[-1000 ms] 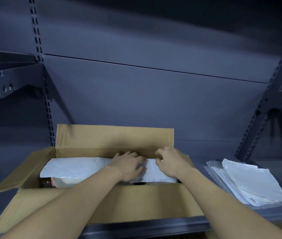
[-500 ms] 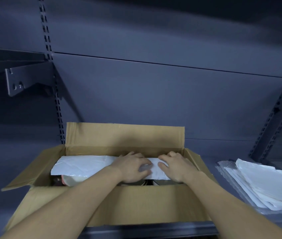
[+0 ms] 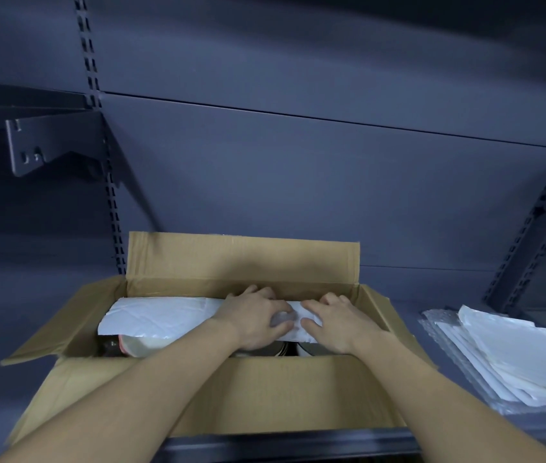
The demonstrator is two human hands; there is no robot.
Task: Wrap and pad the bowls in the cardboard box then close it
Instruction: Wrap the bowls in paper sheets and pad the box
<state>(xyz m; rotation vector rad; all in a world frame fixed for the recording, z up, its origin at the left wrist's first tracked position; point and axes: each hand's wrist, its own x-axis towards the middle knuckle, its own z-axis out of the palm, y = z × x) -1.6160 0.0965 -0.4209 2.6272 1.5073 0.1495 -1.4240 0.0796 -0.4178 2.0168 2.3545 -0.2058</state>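
The cardboard box (image 3: 281, 392) sits on the dark shelf (image 3: 298, 444) straight in front of us, its four flaps open; the back flap stands upright against the grey rear panel (image 3: 298, 182), and the side flaps splay outward. In the head view, the only one we have, a white padding sheet (image 3: 164, 315) lies across the inside of the box, covering most of what is in it; under its near edge we see the pale rim of a bowl (image 3: 138, 344) on the left and something dark towards the middle, too shadowed for us to name.

The left hand (image 3: 255, 319) lies palm down on the sheet near its right end, fingers lightly bent and pressing on it; the right hand (image 3: 338, 325) lies flat just beside it, fingers spread and pointing left, also on the sheet. Neither hand plainly pinches anything.

To the right of the box, apart from it, a stack of white sheets (image 3: 515, 355) rests on bubble wrap (image 3: 438, 324); a metal bracket (image 3: 47, 145) juts from the slotted upright at upper left.
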